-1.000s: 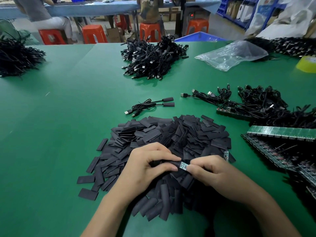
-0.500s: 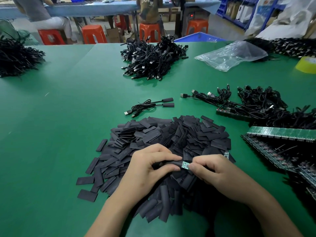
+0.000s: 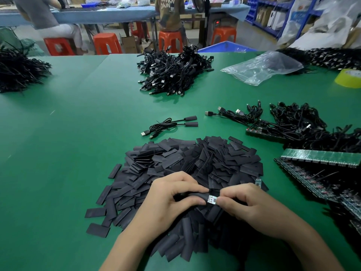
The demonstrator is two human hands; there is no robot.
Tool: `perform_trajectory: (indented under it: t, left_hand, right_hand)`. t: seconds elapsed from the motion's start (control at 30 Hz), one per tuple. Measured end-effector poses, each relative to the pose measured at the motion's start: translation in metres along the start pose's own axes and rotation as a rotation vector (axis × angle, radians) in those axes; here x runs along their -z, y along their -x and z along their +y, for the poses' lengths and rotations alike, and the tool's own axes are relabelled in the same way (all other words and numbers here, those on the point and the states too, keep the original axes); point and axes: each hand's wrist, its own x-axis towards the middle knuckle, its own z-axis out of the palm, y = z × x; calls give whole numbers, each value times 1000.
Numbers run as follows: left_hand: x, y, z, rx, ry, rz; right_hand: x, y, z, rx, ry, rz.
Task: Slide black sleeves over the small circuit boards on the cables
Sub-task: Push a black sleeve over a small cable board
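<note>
Single head view, forward-down, close above green table (image 3: 78,133)

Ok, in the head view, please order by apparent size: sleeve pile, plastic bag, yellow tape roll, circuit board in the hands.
Largest first:
sleeve pile
plastic bag, farther away
yellow tape roll, cut by frame edge
circuit board

I am in an electronics assembly workshop. My long green worktable (image 3: 78,133) carries heaps of black cables (image 3: 172,73), a mound of black sleeves (image 3: 195,159) and panels of circuit boards (image 3: 320,156). Beyond it, people work at a blue bench (image 3: 117,13) with orange stools (image 3: 106,44), near blue stock shelves (image 3: 273,16).
</note>
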Motion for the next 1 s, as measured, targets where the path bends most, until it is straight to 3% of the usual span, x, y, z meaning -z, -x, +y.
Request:
perform_trajectory:
  t: [0.33,0.67,0.87,1.0]
  left_hand:
    - [-3,0,-1,-93,-93,4]
    - [-9,2,1,-83,-24,-34]
    - [-7,0,2,-47,-31,71]
    - [-5,-1,3,-6,-27,163]
  right_hand:
    - [2,-1,2,-2,-63,-3]
    - [-4,-3,2,11,-83,2]
    - [-6,-3,-3,29,-182,92]
    - [-7,-4,-6,74,-239,273]
